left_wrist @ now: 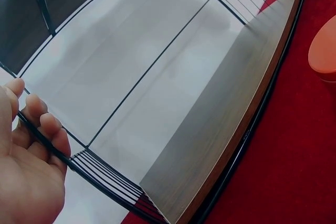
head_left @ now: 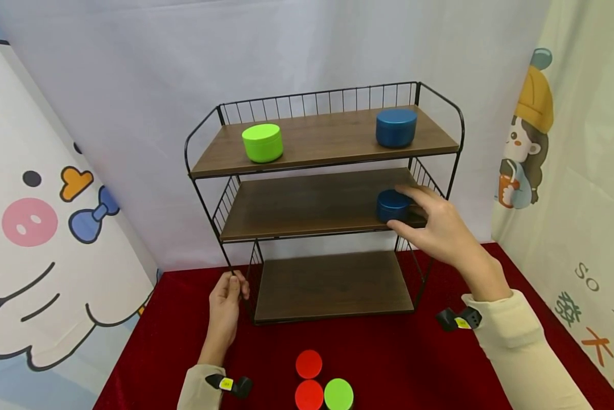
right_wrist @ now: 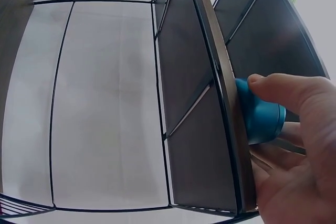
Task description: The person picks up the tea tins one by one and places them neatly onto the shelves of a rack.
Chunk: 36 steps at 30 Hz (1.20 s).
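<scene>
A three-tier shelf rack [head_left: 307, 208] with dark wooden boards and a black wire frame stands in the middle of the head view. My left hand [head_left: 226, 302] holds its left front upright near the bottom tier, fingers curled round the thin black bar [left_wrist: 50, 145]. At the right end of the middle board sits a blue round tin [head_left: 391, 205]. My right hand [head_left: 442, 230] has its thumb and fingers around this tin, the thumb at its near side in the right wrist view. On the top board stand a green round tin [head_left: 263, 143] at left and another blue tin [head_left: 396, 128] at right.
On the dark red cloth [head_left: 388, 359] in front of the rack are two red round tins [head_left: 309, 364] and a light green one [head_left: 339, 394], close together. A pale curtain [head_left: 132, 142] hangs behind, and printed cartoon cloths flank both sides.
</scene>
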### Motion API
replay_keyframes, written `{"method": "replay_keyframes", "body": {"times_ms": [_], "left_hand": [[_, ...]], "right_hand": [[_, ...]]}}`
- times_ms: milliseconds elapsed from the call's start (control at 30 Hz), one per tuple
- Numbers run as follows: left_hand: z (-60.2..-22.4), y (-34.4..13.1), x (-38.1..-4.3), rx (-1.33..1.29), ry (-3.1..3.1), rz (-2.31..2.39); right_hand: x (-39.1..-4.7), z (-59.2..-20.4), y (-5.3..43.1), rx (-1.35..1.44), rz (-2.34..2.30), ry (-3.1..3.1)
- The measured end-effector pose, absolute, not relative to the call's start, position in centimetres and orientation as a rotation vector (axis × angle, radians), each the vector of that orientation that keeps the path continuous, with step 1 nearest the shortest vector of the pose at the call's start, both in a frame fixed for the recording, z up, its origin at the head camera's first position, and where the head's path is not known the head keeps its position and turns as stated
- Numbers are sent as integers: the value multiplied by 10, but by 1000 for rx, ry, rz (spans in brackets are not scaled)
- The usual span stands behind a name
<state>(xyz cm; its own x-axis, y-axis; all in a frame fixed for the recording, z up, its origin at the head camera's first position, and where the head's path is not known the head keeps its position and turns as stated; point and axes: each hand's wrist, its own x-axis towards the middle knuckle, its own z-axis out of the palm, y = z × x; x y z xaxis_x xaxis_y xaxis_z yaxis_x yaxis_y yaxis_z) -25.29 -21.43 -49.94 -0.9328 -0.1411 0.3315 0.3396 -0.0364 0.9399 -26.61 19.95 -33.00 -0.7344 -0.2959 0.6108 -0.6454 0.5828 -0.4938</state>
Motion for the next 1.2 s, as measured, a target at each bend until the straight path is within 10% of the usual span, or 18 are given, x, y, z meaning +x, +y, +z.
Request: {"method": "replay_keyframes", "body": {"times_ms": [1200], "left_hand": [[-501, -214, -254, -186, -1910, -2044]], "right_hand": [[-202, -358, 193, 787, 1005, -2128]]}}
